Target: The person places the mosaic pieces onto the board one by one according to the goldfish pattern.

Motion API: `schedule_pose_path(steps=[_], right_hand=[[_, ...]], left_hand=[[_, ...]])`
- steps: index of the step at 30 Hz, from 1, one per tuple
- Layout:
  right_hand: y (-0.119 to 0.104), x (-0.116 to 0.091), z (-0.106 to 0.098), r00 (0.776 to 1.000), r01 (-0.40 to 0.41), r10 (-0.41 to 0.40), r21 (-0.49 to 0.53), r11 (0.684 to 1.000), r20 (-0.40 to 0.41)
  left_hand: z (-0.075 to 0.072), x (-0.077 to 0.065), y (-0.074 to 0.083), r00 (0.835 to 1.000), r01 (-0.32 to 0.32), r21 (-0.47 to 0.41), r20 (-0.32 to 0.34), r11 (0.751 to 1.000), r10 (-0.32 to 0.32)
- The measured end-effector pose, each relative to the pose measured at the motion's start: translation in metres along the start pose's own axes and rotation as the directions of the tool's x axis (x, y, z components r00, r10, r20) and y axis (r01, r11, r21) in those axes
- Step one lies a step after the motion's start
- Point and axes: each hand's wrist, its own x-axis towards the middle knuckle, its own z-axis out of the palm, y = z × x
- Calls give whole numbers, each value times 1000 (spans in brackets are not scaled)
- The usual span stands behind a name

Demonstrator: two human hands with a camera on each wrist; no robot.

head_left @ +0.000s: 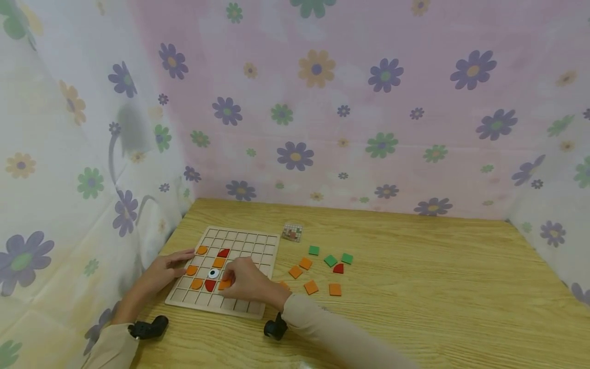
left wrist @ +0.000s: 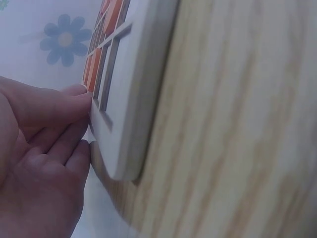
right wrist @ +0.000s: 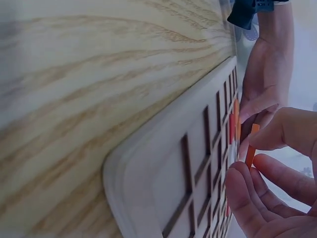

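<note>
A wooden grid board (head_left: 239, 305) lies on the table with orange rounded pieces (head_left: 196, 284), red curved pieces (head_left: 223, 253), an orange square (head_left: 218, 262) and a white eye piece (head_left: 213, 273) in its cells. My right hand (head_left: 251, 282) pinches an orange square tile (right wrist: 252, 146) between thumb and fingertips. In the right wrist view, that tile stands on edge, close over the grid. At the board's left edge my left hand (head_left: 161, 271) rests with its fingers extended, the fingertips (left wrist: 81, 101) right at the rim.
Right of the board lie loose orange squares (head_left: 311, 287), green squares (head_left: 330, 261) and a red quarter piece (head_left: 338, 268). A small patterned card (head_left: 292, 232) sits by the board's far right corner. Flowered cloth (head_left: 295, 156) hangs behind the wooden table (head_left: 438, 297) and along its sides.
</note>
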Motion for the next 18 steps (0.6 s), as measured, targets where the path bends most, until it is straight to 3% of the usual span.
schedule_pose_path(steps=[10, 14, 18], right_hand=[[3, 7, 17, 996, -87, 87, 19, 996, 2], [4, 5, 19, 997, -65, 67, 41, 997, -46], [5, 3, 20, 996, -38, 42, 55, 998, -78]], left_hand=[[-1, -1, 2, 1000, 4, -3, 6, 1000, -4], [-1, 0, 3, 1000, -1, 30, 0, 1000, 1], [-1, -1, 3, 1000, -9, 6, 10, 1000, 9]])
